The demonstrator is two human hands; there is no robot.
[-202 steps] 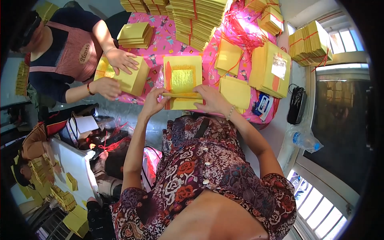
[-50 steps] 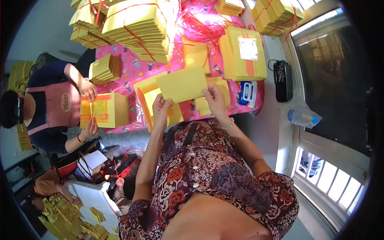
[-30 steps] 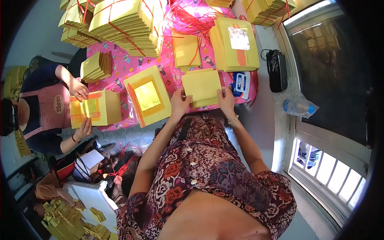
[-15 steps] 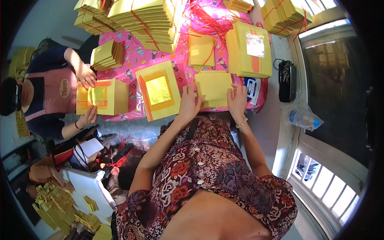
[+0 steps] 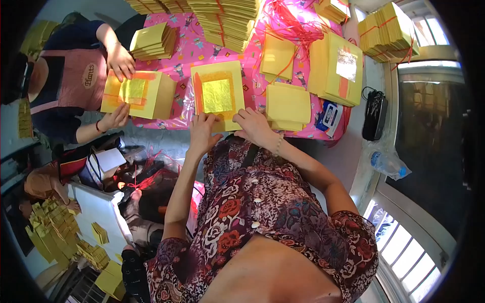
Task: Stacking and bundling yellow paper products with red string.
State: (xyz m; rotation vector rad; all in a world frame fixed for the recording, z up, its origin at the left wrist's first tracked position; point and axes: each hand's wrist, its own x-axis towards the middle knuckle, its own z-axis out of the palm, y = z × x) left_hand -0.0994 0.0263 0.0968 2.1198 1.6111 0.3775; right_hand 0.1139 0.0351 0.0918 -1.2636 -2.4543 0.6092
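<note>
Yellow paper (image 5: 218,96), long axis forward, left fingers (image 5: 203,119) and right fingers (image 5: 244,115) at near edge, any pinch unclear

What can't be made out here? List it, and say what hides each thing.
All in the head view:
Near edge of the gold-squared yellow paper: partly covered by the left hand and right hand.
Far end of the tall yellow stack: cut off by the upper picture edge.
Sheet count in the plain yellow pile: the top sheet covers most of those below.
Details of the yellow bundles at lower left: too small.
</note>
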